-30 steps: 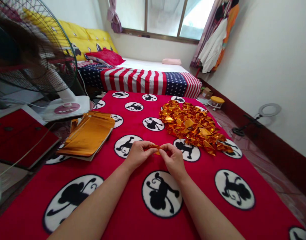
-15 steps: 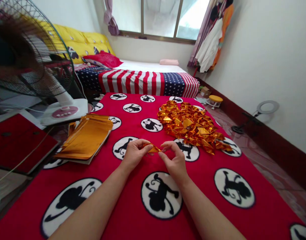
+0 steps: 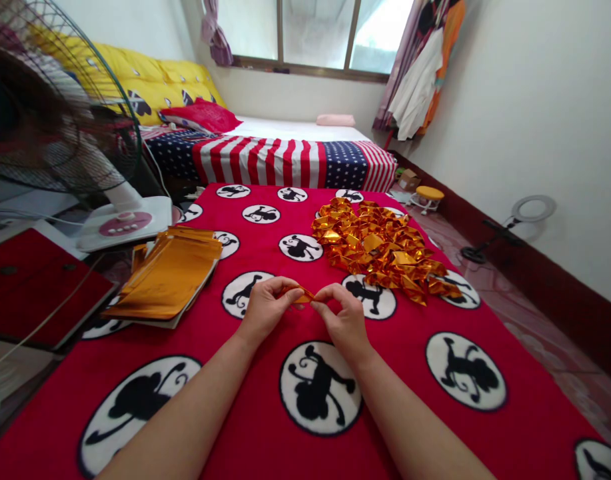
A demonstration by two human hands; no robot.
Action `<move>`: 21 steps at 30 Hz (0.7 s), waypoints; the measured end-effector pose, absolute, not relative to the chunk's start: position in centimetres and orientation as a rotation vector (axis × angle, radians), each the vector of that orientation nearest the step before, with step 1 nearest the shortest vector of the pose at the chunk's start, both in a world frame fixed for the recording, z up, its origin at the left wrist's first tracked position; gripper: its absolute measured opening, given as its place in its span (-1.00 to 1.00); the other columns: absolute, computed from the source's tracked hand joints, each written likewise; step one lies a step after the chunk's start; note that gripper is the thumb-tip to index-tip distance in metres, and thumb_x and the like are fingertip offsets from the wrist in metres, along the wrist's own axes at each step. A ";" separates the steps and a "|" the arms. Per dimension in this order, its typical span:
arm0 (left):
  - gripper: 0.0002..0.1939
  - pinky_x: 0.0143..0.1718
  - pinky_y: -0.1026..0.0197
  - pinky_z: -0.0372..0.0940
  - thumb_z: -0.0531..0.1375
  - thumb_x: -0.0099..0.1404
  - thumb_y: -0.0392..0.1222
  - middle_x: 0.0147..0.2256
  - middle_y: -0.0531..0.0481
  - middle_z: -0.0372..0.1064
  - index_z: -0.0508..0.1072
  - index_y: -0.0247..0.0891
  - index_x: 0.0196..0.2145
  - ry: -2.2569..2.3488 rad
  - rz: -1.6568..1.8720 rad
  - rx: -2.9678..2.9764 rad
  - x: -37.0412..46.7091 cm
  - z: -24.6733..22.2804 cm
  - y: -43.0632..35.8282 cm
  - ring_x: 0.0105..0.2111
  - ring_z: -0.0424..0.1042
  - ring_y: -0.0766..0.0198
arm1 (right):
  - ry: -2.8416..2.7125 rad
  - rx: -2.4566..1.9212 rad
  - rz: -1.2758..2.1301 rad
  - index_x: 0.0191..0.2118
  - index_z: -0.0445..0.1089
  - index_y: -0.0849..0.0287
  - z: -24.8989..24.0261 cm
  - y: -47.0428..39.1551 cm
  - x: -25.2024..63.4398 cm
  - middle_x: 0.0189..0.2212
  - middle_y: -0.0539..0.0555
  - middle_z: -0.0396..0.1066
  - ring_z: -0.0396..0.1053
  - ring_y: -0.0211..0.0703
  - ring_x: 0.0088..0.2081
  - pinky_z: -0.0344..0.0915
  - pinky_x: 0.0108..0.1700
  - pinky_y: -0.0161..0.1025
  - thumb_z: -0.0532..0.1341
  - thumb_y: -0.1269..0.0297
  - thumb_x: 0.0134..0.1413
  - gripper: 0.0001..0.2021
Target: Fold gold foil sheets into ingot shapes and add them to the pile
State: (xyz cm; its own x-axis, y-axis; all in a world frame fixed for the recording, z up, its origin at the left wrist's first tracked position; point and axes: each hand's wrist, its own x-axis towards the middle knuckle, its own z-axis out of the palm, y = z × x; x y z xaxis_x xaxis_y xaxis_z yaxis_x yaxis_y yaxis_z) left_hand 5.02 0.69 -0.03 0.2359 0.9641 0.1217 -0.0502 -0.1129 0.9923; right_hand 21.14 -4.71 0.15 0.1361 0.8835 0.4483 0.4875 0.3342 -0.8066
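Between my two hands is a small piece of folded gold foil paper [image 3: 303,299], mostly covered by fingers. My left hand [image 3: 269,305] pinches its left end between thumb and fingers. At its right tip, the thumb and forefinger of my right hand [image 3: 341,315] are closed on the paper. A pile of folded gold foil pieces [image 3: 380,247] lies beyond my right hand on the red cloth [image 3: 225,407] with monkey prints. To the left of my hands rests a stack of flat gold foil sheets [image 3: 170,273].
A running fan [image 3: 130,220] stands at the left, beside a dark red board [image 3: 40,287]. Behind the table is a bed with a flag-patterned cover [image 3: 265,160]. Along the right wall are a yellow stool [image 3: 429,193] and a ring light [image 3: 534,208].
My right thumb and forefinger have come together on the paper's right tip, where they were apart before. My left hand keeps its pinch. The whole view has shifted slightly.
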 end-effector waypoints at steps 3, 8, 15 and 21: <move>-0.77 -0.48 0.27 0.45 0.35 0.06 -0.08 -0.48 -0.03 0.55 0.53 -0.32 -0.42 0.951 1.143 1.411 5.1 0.2 0.5 -0.54 0.51 0.25 | -1.482 -1.322 0.464 -0.47 0.37 0.13 0.1 -4.6 21.1 -0.47 -0.02 0.41 0.35 -0.17 -0.35 0.23 -0.19 -0.22 0.24 0.39 0.00 -0.92; -0.79 -0.47 0.28 0.45 0.35 0.07 -0.08 -0.48 -0.02 0.55 0.54 -0.30 -0.43 0.960 1.150 1.451 5.1 0.2 0.3 -0.53 0.51 0.25 | -1.320 -1.327 0.693 -0.52 0.36 0.14 -0.2 -4.4 20.8 -0.54 -0.04 0.38 0.29 -0.22 -0.46 0.22 -0.34 -0.28 0.25 0.37 -0.08 -0.92; -0.78 -0.48 0.28 0.44 0.34 0.08 -0.07 -0.49 -0.03 0.54 0.53 -0.30 -0.44 0.992 1.142 1.475 5.1 0.4 0.2 -0.54 0.51 0.24 | -1.225 -1.255 0.890 -0.34 0.40 0.16 -0.4 -4.4 20.6 -0.51 -0.04 0.39 0.32 -0.24 -0.48 0.26 -0.41 -0.32 0.31 0.30 -0.09 -0.86; -0.75 -0.47 0.25 0.46 0.36 0.07 -0.04 -0.48 -0.03 0.53 0.56 -0.31 -0.43 0.957 1.112 1.444 5.2 0.2 0.2 -0.53 0.51 0.23 | -1.308 -1.335 0.817 -0.57 0.40 0.17 -0.8 -4.6 20.8 -0.64 -0.06 0.31 0.17 -0.30 -0.56 0.10 -0.50 -0.34 0.29 0.25 -0.02 -0.81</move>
State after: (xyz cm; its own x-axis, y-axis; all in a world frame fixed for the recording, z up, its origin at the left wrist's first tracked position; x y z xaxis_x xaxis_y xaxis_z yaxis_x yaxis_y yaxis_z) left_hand 5.16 0.16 0.19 0.2540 0.9562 0.1456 0.0015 -0.1510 0.9885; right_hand 20.81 -4.58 -0.78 0.1698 0.9667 0.1915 0.2522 0.1453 -0.9567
